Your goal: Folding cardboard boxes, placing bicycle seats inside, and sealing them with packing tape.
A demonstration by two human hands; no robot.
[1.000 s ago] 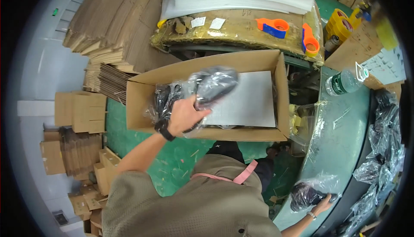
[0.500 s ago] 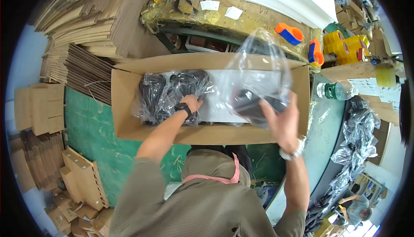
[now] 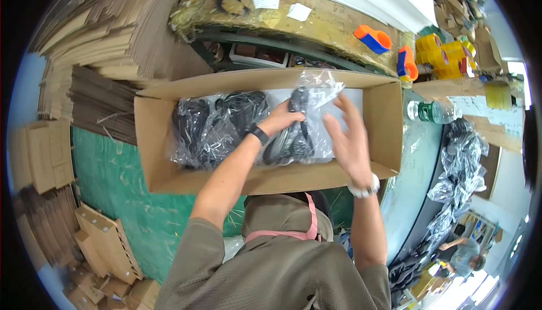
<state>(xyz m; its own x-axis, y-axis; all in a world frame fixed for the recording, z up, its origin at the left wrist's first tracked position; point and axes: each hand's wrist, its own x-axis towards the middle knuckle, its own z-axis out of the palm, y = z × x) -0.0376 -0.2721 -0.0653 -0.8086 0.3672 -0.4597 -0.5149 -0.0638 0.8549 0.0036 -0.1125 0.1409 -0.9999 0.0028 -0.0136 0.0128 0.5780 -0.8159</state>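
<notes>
Cardboard dominated the view: flattened sheets were stacked at 10 o'clock, and smaller folded pieces lay at 9 o'clock beside green floor. An open cardboard box sat at centre, long side across. Inside, at its 9 o'clock end, two black items in clear plastic bags lay side by side. The left hand reached in, wrist with a dark band, fingers curled down onto a third bagged black item at box centre, apparently pressing it; whether it truly gripped the item could not be told. The right hand hovered just to the 3 o'clock side of that bag, fingers spread wide, holding nothing, a white band on the wrist. Pale lining showed at the box's right end. At 1 o'clock, orange tape dispensers and yellow tape rolls sat on a bench. At 3 o'clock, more bagged black items lay piled on a table.
</notes>
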